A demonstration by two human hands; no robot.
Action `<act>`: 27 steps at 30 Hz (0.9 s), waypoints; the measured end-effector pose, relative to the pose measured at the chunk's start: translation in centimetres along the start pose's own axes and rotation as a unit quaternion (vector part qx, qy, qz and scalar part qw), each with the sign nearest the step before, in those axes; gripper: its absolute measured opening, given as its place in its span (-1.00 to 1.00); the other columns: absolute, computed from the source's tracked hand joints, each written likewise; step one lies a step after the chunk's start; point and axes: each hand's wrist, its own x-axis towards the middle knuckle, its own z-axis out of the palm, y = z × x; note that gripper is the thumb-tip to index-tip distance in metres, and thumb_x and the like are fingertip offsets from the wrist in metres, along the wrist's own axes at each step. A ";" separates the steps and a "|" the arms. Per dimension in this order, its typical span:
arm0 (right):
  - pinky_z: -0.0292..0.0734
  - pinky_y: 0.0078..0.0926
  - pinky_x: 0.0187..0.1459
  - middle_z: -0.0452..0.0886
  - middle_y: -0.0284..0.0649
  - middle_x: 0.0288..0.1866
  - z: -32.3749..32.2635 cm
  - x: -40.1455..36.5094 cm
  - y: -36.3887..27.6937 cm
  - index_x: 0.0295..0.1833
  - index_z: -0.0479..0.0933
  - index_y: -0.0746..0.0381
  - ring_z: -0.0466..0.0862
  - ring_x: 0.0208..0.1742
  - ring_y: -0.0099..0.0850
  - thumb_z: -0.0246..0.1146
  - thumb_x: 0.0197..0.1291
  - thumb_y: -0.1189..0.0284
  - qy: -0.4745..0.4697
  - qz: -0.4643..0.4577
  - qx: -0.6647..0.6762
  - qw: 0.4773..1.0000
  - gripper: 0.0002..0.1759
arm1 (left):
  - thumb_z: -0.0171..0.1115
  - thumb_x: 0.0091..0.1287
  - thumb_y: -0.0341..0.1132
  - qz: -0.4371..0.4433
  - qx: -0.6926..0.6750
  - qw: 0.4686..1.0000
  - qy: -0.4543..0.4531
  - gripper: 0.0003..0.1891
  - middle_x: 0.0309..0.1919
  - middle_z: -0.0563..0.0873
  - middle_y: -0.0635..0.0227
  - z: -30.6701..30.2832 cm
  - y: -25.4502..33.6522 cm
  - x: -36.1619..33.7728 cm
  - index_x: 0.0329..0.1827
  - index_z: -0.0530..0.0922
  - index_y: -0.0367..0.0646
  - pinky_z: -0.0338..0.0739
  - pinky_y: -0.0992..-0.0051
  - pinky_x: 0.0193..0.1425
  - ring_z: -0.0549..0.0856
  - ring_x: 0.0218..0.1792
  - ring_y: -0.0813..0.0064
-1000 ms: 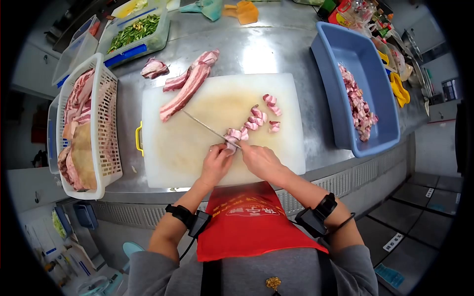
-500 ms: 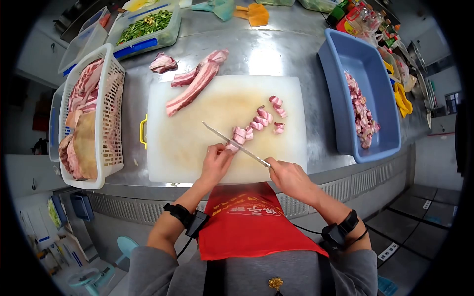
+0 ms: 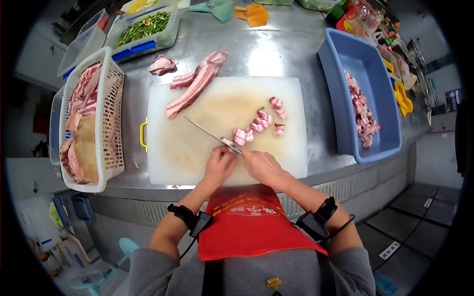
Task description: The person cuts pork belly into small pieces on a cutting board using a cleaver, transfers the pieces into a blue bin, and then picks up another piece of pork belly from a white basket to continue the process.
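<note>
On the white cutting board [image 3: 197, 158] my right hand [image 3: 261, 165] grips the handle of a knife [image 3: 205, 129], whose blade points up and to the left. Close beside it, my left hand [image 3: 220, 164] has its fingers curled at the near end of the pork, against a small piece [image 3: 227, 141] by the blade. Cut pork chunks [image 3: 240, 136] run up and right from there, with a few more pieces [image 3: 279, 129] farther right. Two long pork strips [image 3: 197, 86] lie across the board's upper left edge.
A white basket [image 3: 101, 163] of large pork slabs stands at the left. The blue tub [image 3: 340, 118] at the right holds cut meat. Behind are a meat lump [image 3: 162, 65], a container of green peppers [image 3: 170, 37], cloths [image 3: 256, 15] and bottles [image 3: 340, 12].
My right hand and the knife have moved left, close to my left hand. The blade now lies at the left end of the row of cut chunks. My left hand has shifted slightly down.
</note>
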 end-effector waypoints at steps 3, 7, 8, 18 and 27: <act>0.48 0.04 -0.34 0.59 0.13 -0.44 -1.0 -1.2 1.3 0.01 0.38 0.29 0.61 -0.37 0.14 0.05 0.29 0.49 -0.017 0.000 0.004 1.000 -0.80 | 0.42 0.02 -0.50 -0.031 -0.007 0.999 -0.007 -0.77 -0.20 0.53 0.20 0.4 -1.0 0.1 -0.29 0.54 -0.19 0.58 0.32 -0.23 0.61 -0.25 0.17; 0.49 0.02 -0.33 0.61 0.08 -0.43 -3.7 -4.2 1.7 0.03 0.41 0.22 0.62 -0.36 0.11 0.09 0.30 0.47 0.037 0.045 0.030 0.998 -0.79 | 0.40 0.01 -0.49 -0.082 -0.041 0.995 -0.033 -0.68 -0.10 0.48 0.10 0.1 -0.8 0.8 -0.19 0.48 -0.21 0.58 0.29 -0.19 0.60 -0.22 0.12; 0.48 0.00 -0.35 0.59 0.09 -0.44 -4.4 -4.6 1.8 0.04 0.41 0.22 0.61 -0.36 0.11 0.09 0.30 0.48 0.062 0.047 0.057 0.995 -0.79 | 0.38 0.01 -0.49 -0.093 -0.045 0.994 -0.027 -0.65 -0.06 0.47 0.07 0.3 -0.6 1.1 -0.12 0.49 -0.21 0.58 0.28 -0.17 0.59 -0.21 0.11; 0.33 -0.44 -0.53 0.50 -0.20 -0.59 -6.3 -7.9 5.0 0.06 0.42 0.40 0.43 -0.58 -0.56 0.10 0.33 0.49 0.229 0.164 0.199 0.938 -0.74 | 0.44 0.10 -0.42 -0.105 -0.090 0.983 -0.124 -0.32 0.14 0.49 0.02 4.0 -0.2 8.3 0.34 0.40 -0.20 0.60 0.36 -0.04 0.62 -0.06 0.25; 0.42 -0.31 -0.45 0.51 0.04 -0.56 -5.8 -8.9 4.6 0.05 0.40 0.38 0.54 -0.55 -0.31 0.10 0.32 0.48 0.213 0.199 0.206 0.934 -0.74 | 0.22 0.24 -0.54 -0.142 -0.166 0.974 -0.061 -0.46 0.13 0.55 0.02 0.7 0.3 15.5 0.34 0.41 -0.20 0.61 0.34 0.00 0.60 0.07 0.29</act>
